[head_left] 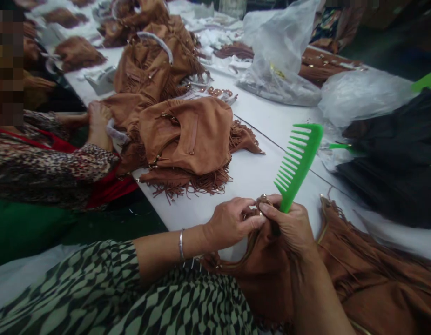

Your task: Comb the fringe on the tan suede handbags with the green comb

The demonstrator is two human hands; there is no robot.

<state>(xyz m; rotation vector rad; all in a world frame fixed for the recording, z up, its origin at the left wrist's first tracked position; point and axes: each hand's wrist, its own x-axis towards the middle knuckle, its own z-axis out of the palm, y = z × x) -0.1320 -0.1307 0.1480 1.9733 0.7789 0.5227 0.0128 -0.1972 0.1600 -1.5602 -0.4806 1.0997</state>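
Note:
My left hand (229,223), with a silver bracelet at its wrist, pinches a metal fitting (262,201) on the strap of a brown suede-like bag (271,274). Against that same fitting press the thumb and fingers of my right hand (295,228). A green wide-toothed comb (301,160) is also held in my right hand, its teeth pointing up and to the left. Below my hands hangs the bag's body, partly hidden by my right forearm. What exactly lies between my left fingertips is too small to make out.
Another fringed brown bag (198,135) lies ahead on the white table (248,172), with more bags behind it. A co-worker's hand (100,123) rests on a bag at left. Clear plastic bags (274,56) and dark material (393,172) are at right, near brown fringed pieces (376,274).

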